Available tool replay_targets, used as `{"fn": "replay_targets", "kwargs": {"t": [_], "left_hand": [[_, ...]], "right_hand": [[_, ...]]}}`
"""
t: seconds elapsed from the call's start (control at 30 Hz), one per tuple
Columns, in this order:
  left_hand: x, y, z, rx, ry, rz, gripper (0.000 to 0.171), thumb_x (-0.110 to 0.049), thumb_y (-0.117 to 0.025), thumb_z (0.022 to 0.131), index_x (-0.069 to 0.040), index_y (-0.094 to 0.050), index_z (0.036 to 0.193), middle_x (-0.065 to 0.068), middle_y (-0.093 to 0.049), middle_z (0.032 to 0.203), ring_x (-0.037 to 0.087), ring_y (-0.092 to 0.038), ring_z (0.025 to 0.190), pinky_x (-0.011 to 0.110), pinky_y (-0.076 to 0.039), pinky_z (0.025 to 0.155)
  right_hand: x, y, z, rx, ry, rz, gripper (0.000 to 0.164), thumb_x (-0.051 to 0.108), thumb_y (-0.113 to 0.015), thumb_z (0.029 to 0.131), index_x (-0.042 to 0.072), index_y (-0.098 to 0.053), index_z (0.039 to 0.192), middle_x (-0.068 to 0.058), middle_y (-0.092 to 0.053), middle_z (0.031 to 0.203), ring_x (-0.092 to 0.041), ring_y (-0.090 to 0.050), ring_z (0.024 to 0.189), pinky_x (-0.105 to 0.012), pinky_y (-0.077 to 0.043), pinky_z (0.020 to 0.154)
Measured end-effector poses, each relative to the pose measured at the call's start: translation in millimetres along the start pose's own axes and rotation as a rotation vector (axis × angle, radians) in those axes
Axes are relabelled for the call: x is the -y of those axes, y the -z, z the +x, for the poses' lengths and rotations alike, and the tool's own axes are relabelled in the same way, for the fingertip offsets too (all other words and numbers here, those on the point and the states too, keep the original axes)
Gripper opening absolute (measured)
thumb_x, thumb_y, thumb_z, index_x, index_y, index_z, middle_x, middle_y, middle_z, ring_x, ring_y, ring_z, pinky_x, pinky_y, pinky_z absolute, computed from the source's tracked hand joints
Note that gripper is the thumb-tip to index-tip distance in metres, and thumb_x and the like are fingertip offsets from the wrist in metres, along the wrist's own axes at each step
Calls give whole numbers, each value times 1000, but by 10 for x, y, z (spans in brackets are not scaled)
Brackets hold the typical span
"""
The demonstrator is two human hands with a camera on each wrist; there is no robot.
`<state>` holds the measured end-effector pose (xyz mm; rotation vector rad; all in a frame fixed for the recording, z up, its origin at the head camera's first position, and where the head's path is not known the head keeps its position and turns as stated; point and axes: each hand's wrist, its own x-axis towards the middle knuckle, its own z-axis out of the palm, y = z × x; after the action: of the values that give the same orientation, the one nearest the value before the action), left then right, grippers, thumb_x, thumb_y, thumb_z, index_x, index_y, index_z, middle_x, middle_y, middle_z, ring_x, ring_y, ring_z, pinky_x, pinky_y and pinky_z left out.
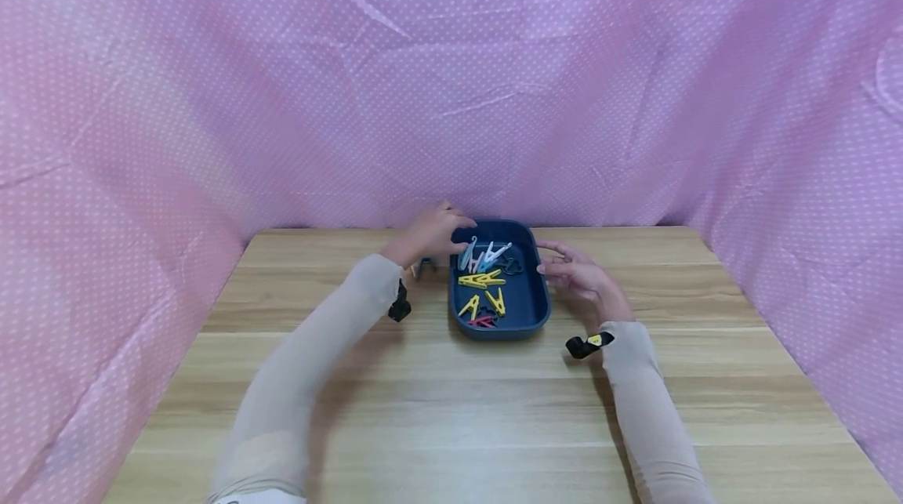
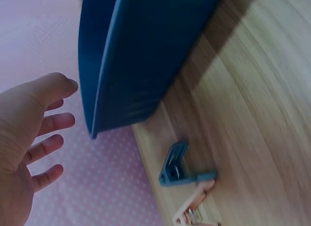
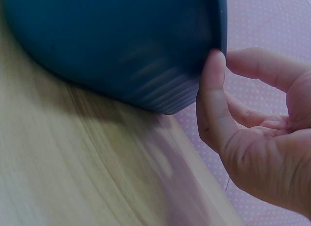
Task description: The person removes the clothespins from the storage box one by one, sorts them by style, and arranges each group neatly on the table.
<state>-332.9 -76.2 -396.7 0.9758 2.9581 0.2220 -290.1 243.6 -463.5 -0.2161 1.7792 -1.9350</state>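
Note:
A dark blue plastic bin (image 1: 542,308) stands on the table with several clothespins inside, among them yellow clothespins (image 1: 482,279), a white one (image 1: 494,255) and a red one (image 1: 483,321). My left hand (image 1: 436,234) is over the bin's left rim, fingers spread and holding nothing. Left of the bin, beneath that wrist, lie a dark teal clothespin (image 2: 180,170) and a peach-coloured one (image 2: 194,206), end to end on the wood. On the other side, my right hand (image 1: 580,275) touches the bin's right rim from outside with its fingertips, fingers loosely bent.
The wood-grain table (image 1: 466,418) reaches toward me and out to both sides. Behind it hangs a pink cloth with white dots (image 1: 451,96), close to the bin's far end. Black wrist cameras (image 1: 399,305) are strapped to both wrists.

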Motion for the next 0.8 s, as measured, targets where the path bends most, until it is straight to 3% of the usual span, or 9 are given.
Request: {"fn": "replay_targets", "kwargs": {"t": [0.33,0.47,0.8], "left_hand": [[-53,-164,206,80,-24,37,48,-29,-72,94,-19,-63,140,5,-60,143,26,-47,129,50,-37,113],[-53,-197,254,104,-13,44,48,-29,-73,93,-19,-64,139,5,-61,142,27,-47,129,51,-34,116],[-116,-293,364,125,23,85,47,-34,-76,92,-20,-67,136,3,-65,137,26,-46,129,53,-30,116]], "right_hand": [[-7,-4,8,0,8,12,68,-5,-54,100,3,-22,160,2,-69,99,-3,-66,82,-18,-55,74],[-10,-7,15,8,16,-1,69,-5,-55,100,2,-21,160,0,-69,105,-5,-68,90,-20,-57,81],[-18,13,16,-1,9,24,68,-4,-55,100,4,-22,160,0,-71,104,-6,-70,91,-22,-58,82]]}}
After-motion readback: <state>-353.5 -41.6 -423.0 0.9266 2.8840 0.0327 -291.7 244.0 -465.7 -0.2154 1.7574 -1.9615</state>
